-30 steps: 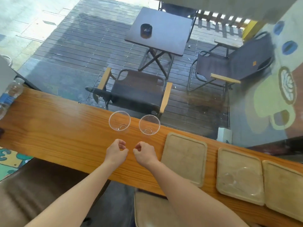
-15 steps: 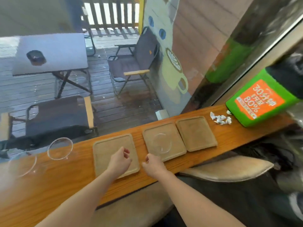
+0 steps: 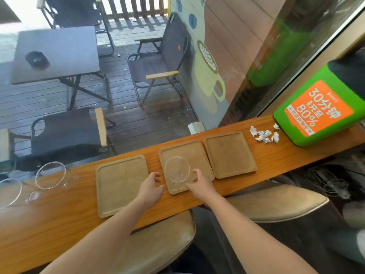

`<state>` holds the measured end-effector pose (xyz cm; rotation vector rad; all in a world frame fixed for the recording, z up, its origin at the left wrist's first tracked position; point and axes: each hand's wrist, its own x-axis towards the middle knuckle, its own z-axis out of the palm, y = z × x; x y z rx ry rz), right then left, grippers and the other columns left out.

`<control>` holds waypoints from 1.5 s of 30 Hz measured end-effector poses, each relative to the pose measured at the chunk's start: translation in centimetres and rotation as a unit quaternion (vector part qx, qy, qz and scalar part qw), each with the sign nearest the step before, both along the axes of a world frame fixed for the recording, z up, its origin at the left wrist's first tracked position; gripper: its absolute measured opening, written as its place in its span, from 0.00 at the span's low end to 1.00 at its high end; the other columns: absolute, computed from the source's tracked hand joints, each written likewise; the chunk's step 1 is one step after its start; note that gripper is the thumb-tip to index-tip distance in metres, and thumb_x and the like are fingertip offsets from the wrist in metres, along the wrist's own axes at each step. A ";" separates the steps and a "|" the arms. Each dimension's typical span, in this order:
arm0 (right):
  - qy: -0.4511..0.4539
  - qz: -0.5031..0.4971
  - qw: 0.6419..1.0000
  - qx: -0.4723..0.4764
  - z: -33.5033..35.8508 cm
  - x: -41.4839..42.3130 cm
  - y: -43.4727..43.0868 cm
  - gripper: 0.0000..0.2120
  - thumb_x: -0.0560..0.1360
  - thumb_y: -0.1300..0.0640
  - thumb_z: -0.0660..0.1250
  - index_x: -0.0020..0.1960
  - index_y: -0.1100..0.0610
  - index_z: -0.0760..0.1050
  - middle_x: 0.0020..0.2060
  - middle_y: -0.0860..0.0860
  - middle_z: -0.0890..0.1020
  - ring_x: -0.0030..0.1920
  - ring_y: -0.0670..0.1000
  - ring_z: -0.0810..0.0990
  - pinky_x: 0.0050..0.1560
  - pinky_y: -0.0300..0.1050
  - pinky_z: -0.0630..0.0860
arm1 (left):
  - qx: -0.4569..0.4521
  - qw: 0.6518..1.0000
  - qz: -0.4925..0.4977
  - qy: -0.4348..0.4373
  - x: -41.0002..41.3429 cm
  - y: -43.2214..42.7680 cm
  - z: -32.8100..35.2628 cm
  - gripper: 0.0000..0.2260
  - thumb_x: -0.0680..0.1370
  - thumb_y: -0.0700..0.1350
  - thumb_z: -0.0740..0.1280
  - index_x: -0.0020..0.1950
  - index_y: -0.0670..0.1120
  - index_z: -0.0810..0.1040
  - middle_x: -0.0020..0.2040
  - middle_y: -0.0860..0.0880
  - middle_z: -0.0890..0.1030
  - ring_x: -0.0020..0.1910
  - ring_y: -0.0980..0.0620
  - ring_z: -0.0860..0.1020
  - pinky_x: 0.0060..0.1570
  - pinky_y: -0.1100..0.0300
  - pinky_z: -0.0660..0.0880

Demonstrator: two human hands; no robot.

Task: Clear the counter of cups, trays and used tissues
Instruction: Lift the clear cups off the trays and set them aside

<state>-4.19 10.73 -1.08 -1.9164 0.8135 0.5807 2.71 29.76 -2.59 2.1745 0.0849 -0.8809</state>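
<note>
A long wooden counter is carrying three flat trays side by side, crumpled tissues near its right end and two clear cups at its left. On the middle tray a third clear cup is standing upright. The left hand and right hand are flanking it, fingers spread, gripping nothing.

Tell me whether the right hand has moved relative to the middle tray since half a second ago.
Yes. The right hand has gone forward and opened, from a fist at the near edge of the middle tray onto it, now beside the clear cup.
</note>
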 end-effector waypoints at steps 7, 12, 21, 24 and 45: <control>-0.030 0.033 0.988 0.151 0.2 2.1 -1.3 0.43 0.71 0.59 0.76 0.77 0.37 0.57 0.72 0.44 0.67 0.60 0.52 0.77 0.43 0.44 0.84 | -0.075 0.996 0.035 0.043 0.4 -2.1 0.5 0.34 0.75 0.43 0.73 0.76 0.58 0.62 0.71 0.53 0.71 0.53 0.50 0.80 0.34 0.63 0.79; -0.039 0.060 0.983 0.171 0.9 3.9 -0.2 0.39 0.71 0.56 0.77 0.75 0.39 0.62 0.64 0.45 0.73 0.55 0.49 0.81 0.41 0.41 0.83 | -0.098 0.994 0.049 0.024 0.6 -0.5 1.7 0.28 0.75 0.44 0.73 0.71 0.60 0.67 0.65 0.56 0.74 0.52 0.51 0.80 0.36 0.60 0.81; -0.048 0.198 0.969 0.140 3.7 6.3 10.0 0.36 0.72 0.53 0.76 0.74 0.41 0.61 0.61 0.46 0.75 0.50 0.49 0.83 0.41 0.42 0.84 | -0.090 0.988 0.119 -0.032 -0.7 10.0 5.4 0.26 0.76 0.42 0.72 0.70 0.57 0.68 0.61 0.54 0.74 0.49 0.50 0.81 0.44 0.54 0.83; -0.037 0.235 0.962 0.136 4.1 6.6 14.9 0.37 0.72 0.54 0.76 0.74 0.42 0.61 0.61 0.48 0.76 0.48 0.49 0.84 0.41 0.43 0.84 | -0.103 0.983 0.149 -0.023 -1.9 15.4 5.5 0.26 0.75 0.44 0.73 0.69 0.58 0.68 0.60 0.55 0.75 0.51 0.50 0.81 0.43 0.53 0.83; -0.009 0.223 0.966 0.133 2.6 7.7 56.4 0.23 0.74 0.52 0.74 0.63 0.46 0.66 0.64 0.47 0.74 0.51 0.49 0.82 0.37 0.40 0.82 | -0.102 0.969 0.222 -0.019 -2.0 55.2 3.5 0.28 0.76 0.42 0.73 0.72 0.54 0.66 0.62 0.52 0.74 0.49 0.47 0.82 0.43 0.53 0.83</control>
